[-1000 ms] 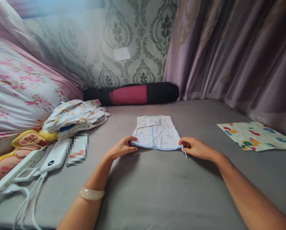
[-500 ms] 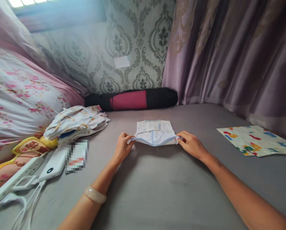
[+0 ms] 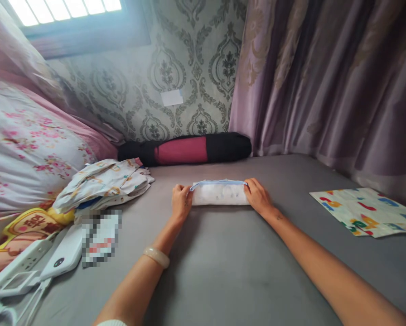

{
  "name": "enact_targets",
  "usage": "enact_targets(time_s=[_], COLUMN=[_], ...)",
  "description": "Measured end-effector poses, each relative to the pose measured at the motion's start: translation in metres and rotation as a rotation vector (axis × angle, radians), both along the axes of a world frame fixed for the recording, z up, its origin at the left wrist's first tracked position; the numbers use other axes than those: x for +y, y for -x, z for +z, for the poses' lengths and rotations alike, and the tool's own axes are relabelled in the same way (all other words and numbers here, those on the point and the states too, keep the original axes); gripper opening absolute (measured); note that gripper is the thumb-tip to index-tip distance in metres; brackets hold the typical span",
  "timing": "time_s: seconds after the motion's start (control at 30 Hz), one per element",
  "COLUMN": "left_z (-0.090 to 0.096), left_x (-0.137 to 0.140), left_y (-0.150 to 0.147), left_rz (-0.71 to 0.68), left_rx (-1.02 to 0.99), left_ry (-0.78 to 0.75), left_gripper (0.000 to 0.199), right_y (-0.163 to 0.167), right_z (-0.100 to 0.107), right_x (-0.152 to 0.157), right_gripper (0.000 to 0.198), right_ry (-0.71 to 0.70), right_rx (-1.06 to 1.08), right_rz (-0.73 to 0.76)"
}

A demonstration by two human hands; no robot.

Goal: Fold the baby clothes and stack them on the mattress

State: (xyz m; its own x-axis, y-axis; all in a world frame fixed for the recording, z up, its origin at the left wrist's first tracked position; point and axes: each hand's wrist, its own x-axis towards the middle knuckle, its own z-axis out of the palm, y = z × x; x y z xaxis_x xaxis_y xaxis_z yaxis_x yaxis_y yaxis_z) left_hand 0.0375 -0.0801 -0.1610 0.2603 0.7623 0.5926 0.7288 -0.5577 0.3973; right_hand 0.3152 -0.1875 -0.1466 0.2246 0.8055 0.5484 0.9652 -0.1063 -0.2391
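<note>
A small white garment (image 3: 219,195) with blue trim and faint prints lies folded into a narrow strip on the grey bed sheet (image 3: 230,262). My left hand (image 3: 181,201) pinches the left end of its blue edge, and my right hand (image 3: 258,197) pinches the right end. The blue edge runs almost straight between them along the top of the strip. The fingertips are partly hidden behind the cloth. On my left wrist is a pale bangle (image 3: 156,257).
Leftward lie a pile of printed clothes (image 3: 108,183), a power bank (image 3: 63,253), a power strip (image 3: 28,258) and a yellow cushion (image 3: 22,226). A folded patterned cloth (image 3: 366,210) is at the right. A black and red bag (image 3: 182,150) rests against the wall.
Both hands have brought the near blue edge up and away from me, folding the garment over into a narrower strip. The view has tilted up slightly.
</note>
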Motion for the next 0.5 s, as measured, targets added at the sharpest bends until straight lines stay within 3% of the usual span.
enact_targets(time_s=[0.3,0.5], left_z=[-0.030,-0.029], left_x=[0.048,0.056], left_y=[-0.023,-0.024], left_rz=[0.085,0.119], left_rx=[0.110,0.110], left_ry=[0.151,0.241], left_gripper=[0.027,0.030], right_y=[-0.013,-0.022], right_z=[0.001,-0.007], right_x=[0.040,0.046], right_gripper=[0.027,0.026], right_ry=[0.290,0.344], right_rx=[-0.068,-0.001], right_rz=[-0.110,-0.091])
